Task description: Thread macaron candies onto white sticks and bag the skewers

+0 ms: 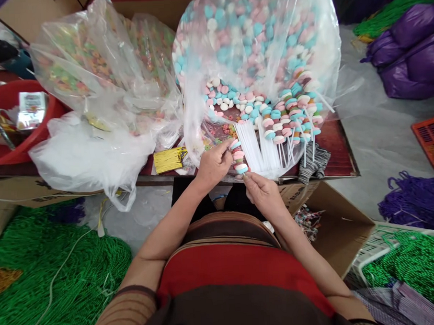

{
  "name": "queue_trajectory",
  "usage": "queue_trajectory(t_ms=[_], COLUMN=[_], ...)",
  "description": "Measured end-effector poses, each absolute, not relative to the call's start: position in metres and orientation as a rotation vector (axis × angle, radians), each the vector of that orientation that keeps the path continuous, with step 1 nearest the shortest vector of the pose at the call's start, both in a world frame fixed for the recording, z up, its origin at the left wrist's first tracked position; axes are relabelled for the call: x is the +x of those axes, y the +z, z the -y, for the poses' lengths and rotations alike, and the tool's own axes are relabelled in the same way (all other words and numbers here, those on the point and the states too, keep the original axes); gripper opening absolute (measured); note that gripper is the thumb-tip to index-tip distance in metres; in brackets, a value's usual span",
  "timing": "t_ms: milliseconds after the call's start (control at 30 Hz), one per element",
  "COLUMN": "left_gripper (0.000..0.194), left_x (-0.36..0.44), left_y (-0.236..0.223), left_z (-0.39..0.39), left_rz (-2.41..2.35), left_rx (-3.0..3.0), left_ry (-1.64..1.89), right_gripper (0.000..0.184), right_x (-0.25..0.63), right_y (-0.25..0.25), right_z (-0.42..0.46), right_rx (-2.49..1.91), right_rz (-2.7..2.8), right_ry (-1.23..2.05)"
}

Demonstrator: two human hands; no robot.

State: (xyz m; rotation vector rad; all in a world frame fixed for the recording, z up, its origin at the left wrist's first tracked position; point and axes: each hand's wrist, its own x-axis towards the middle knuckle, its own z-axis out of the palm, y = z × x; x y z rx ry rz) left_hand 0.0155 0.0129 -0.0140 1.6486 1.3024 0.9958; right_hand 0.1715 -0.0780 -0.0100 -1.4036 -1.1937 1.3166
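A skewer of pink, white and blue marshmallows [239,155] is held between my two hands at the table's front edge. My left hand [214,163] is closed at its side and upper end, thumb and forefinger against the candies. At the lower end my right hand [264,193] is closed in a pinch; the fingers hide most of what they grip there. White sticks [251,149] lie in a row just right of the skewer. Beyond them, filled marshmallow skewers [294,112] are piled together. Loose marshmallows [248,103] spill from a large clear bag [258,31].
Clear bags of small ring candies [97,62] stand at the back left. Yellow twist ties [168,160], a white plastic bag [91,161] and a red basin [18,152] are on the left. A striped glove [315,162] lies right, above an open cardboard box [335,224].
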Motion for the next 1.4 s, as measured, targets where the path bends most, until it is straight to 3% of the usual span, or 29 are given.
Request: queue_trajectory(t_ms=[100,267,467,700,867,1033,1133,1267,1400], left_gripper=[0.027,0.033,0.021,0.02,0.016,0.027,0.049,0.067,0.05], left_x=[0.011,0.026,0.049,0.054,0.046,0.045,0.045,0.033,0.022], left_y=[-0.013,-0.013,-0.002,0.012,0.018,0.017,0.009,-0.01,-0.031], left_z=[-0.018,-0.014,-0.002,0.002,-0.01,-0.012,-0.008,-0.008,-0.012], left_rz=[-1.118,-1.005,-0.96,-0.952,-0.95,-0.888,-0.853,-0.923,-1.014], left_rx=[1.416,0.944,0.498,0.558,0.5,0.543,0.614,0.702,0.863], left_ry=[1.09,1.173,1.243,1.302,1.408,1.398,1.322,1.314,1.314], right_gripper=[0.043,0.037,0.035,0.045,0.033,0.034,0.042,0.044,0.043], right_x=[0.17,0.167,0.152,0.145,0.156,0.16,0.168,0.208,0.256], right_y=[-0.021,-0.03,-0.04,-0.044,-0.029,-0.024,-0.019,0.002,0.034], right_z=[0.073,0.078,0.078,0.065,0.065,0.067,0.061,0.034,-0.007], right_rx=[-1.372,-1.392,-1.373,-1.259,-1.294,-1.361,-1.421,-1.674,-2.037], right_rz=[1.078,1.102,1.262,0.994,1.339,1.442,1.331,1.369,1.552], right_ry=[1.363,1.302,1.139,1.436,1.193,1.082,1.14,0.737,0.108])
